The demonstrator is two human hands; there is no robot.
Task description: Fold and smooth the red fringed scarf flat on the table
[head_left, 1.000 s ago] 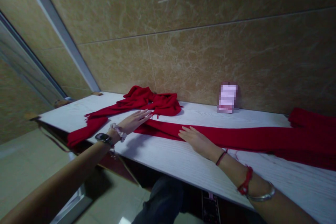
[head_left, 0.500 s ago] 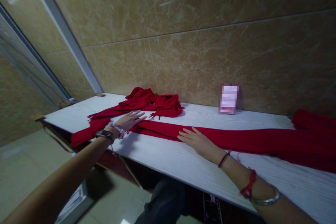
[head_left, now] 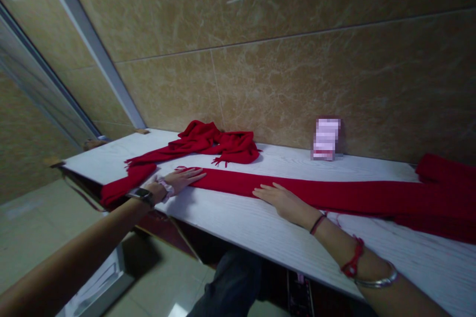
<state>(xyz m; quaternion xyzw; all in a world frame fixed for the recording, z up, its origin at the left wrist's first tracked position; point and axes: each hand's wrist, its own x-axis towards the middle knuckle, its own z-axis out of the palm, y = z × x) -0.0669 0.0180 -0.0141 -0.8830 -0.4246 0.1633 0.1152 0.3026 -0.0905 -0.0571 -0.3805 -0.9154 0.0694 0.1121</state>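
Observation:
A long red scarf [head_left: 334, 197] lies stretched along the white table [head_left: 238, 223] from left to right. My left hand [head_left: 178, 181] rests flat on the scarf's left end with the fingers stretched out. Further right, my right hand [head_left: 282, 199] presses flat on the scarf's near edge, fingers extended. A second red scarf [head_left: 208, 144] lies bunched against the wall behind my left hand, and its tail runs to the table's left edge.
A small blurred pink-and-white card [head_left: 326, 138] leans on the tan tiled wall [head_left: 297, 74]. More red cloth [head_left: 446, 171] is piled at the far right. The table's left corner meets a metal door frame [head_left: 92, 54]. My legs [head_left: 230, 282] are under the table.
My left hand has slid toward me and leftward along the scarf, flattening its end. My right hand has stayed almost where it was.

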